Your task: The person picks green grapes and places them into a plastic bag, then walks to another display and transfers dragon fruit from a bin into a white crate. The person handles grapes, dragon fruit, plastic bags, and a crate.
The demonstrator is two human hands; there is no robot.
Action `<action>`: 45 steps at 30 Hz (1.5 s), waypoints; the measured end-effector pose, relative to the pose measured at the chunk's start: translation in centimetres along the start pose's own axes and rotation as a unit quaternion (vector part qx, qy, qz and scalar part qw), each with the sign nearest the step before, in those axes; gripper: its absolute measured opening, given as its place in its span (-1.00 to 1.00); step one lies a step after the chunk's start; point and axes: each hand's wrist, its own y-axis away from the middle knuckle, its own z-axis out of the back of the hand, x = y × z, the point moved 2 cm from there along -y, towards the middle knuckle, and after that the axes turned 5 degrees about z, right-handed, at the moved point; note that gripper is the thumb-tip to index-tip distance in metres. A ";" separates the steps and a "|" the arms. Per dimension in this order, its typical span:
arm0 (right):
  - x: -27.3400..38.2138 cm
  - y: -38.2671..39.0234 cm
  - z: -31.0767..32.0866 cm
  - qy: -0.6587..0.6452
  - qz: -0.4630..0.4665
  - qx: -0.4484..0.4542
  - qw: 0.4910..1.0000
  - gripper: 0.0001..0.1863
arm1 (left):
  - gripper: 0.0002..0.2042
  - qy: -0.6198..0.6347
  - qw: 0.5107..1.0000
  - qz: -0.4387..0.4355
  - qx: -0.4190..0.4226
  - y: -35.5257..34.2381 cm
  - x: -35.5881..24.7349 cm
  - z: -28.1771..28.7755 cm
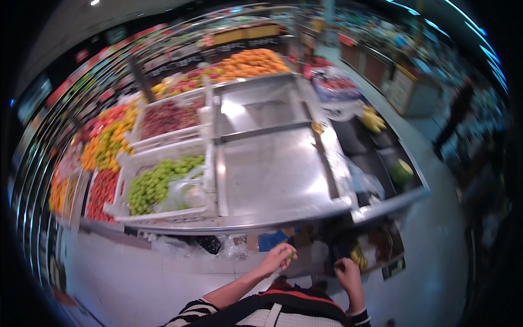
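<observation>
My left hand (279,257) is closed in front of my body, just off the stand's front edge. A small green thing (293,255), perhaps a grape, shows at its fingertips. To the right, my right hand (347,272) has its fingers curled together; whether anything is in them I cannot make out. Beyond and below it, yellow bananas (358,257) lie in a low box. Green grapes (158,182), partly under a clear plastic bag (187,192), fill a white crate (124,177) on the stand at the left.
Steel trays (275,169) take up the middle of the stand. Dark red grapes (170,117), oranges (253,64) and other fruit line its left and back. A cut melon (402,171) sits on the right-hand shelf. Under the front edge are plastic bags (231,249). Someone (455,117) stands far right.
</observation>
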 end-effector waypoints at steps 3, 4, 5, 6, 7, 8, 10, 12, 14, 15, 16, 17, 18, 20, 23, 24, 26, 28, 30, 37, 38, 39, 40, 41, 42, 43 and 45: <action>-1.2 2.0 3.0 -0.024 -0.007 -0.044 0.999 -0.86 | -0.75 0.076 0.995 -0.009 0.056 -1.4 -2.6 -5.5; -1.8 2.9 4.0 -0.030 -0.016 -0.055 0.998 -0.86 | -0.73 0.113 0.992 -0.010 0.059 -1.9 -3.3 -7.7; -2.6 3.8 5.2 -0.048 -0.009 -0.081 0.995 -0.86 | -0.68 0.129 0.988 -0.012 0.080 -2.7 -4.1 -9.9; -3.7 5.1 6.4 -0.066 -0.016 -0.103 0.992 -0.87 | -0.63 0.158 0.981 -0.021 0.107 -3.5 -4.7 -12.2; -5.2 6.6 7.8 -0.087 -0.053 -0.100 0.990 -0.86 | -0.61 0.190 0.971 -0.012 0.143 -4.4 -5.1 -14.6; -6.8 8.3 9.3 -0.119 -0.063 -0.106 0.985 -0.85 | -0.58 0.229 0.955 -0.017 0.186 -5.3 -5.5 -17.3; -10.6 11.9 12.5 -0.150 -0.150 -0.132 0.968 -0.87 | -0.59 0.212 0.948 -0.020 0.235 -6.5 -5.5 -23.2; -14.6 15.9 15.8 -0.219 -0.207 -0.162 0.940 -0.88 | -0.60 0.208 0.942 -0.009 0.261 -7.4 -5.0 -29.4; -18.2 19.8 19.3 -0.180 -0.224 -0.220 0.932 -0.89 | -0.64 0.245 0.926 0.000 0.289 -8.3 -4.2 -35.7; -19.9 21.7 21.1 -0.177 -0.243 -0.243 0.922 -0.89 | -0.66 0.247 0.921 0.005 0.301 -8.7 -3.8 -38.6; -21.6 23.6 22.7 -0.179 -0.273 -0.261 0.908 -0.89 | -0.67 0.253 0.914 0.009 0.316 -9.0 -3.2 -41.4; -23.2 25.3 24.4 -0.163 -0.288 -0.279 0.901 -0.87 | -0.68 0.261 0.908 0.013 0.329 -9.3 -2.7 -43.9; -24.6 26.8 26.0 -0.143 -0.284 -0.297 0.900 -0.87 | -0.68 0.259 0.907 0.015 0.332 -9.6 -2.2 -46.2; -27.0 29.2 28.7 -0.118 -0.302 -0.325 0.888 -0.86 | -0.70 0.254 0.906 0.020 0.336 -10.2 -1.3 -50.0; -29.4 30.6 31.4 -0.112 -0.311 -0.354 0.875 -0.84 | -0.68 0.259 0.889 0.051 0.373 -11.6 -0.7 -54.7; -30.0 30.5 32.0 -0.114 -0.311 -0.362 0.871 -0.84 | -0.68 0.262 0.883 0.062 0.383 -12.1 -0.6 -56.0; -30.9 29.4 32.3 -0.179 -0.295 -0.362 0.866 -0.84 | -0.68 0.251 0.884 0.084 0.385 -13.3 -0.3 -58.3; -31.7 27.6 32.4 -0.231 -0.287 -0.342 0.865 -0.84 | -0.69 0.241 0.887 0.096 0.383 -14.9 -0.1 -60.1; -32.9 25.5 32.9 -0.276 -0.278 -0.306 0.868 -0.84 | -0.69 0.237 0.888 0.097 0.383 -17.0 0.0 -62.1; -40.0 18.6 39.9 -0.202 -0.305 -0.247 0.897 -0.84 | -0.73 0.194 0.796 0.028 0.573 -22.5 -4.5 -70.5; -41.2 17.2 41.3 -0.209 -0.303 -0.247 0.896 -0.85 | -0.75 0.214 0.763 -0.003 0.611 -22.5 -5.7 -72.2; -42.0 16.0 42.6 -0.218 -0.304 -0.243 0.895 -0.85 | -0.79 0.231 0.735 -0.009 0.638 -22.8 -7.1 -73.7; -42.9 14.8 43.8 -0.228 -0.304 -0.241 0.893 -0.85 | -0.81 0.235 0.707 -0.012 0.667 -23.4 -8.5 -75.1; -44.1 13.5 45.3 -0.237 -0.362 -0.224 0.873 -0.85 | -0.79 0.246 0.648 -0.062 0.718 -24.6 -10.1 -76.6; -44.9 12.1 46.9 -0.235 -0.329 -0.231 0.885 -0.85 | -0.76 0.246 0.577 -0.107 0.772 -25.9 -11.4 -77.9; -45.7 10.9 48.3 -0.233 -0.315 -0.237 0.889 -0.84 | -0.75 0.264 0.581 -0.135 0.758 -27.1 -12.4 -79.3; -47.3 8.6 50.8 -0.228 -0.301 -0.247 0.893 -0.85 | -0.73 0.285 0.585 -0.164 0.741 -29.4 -13.8 -81.2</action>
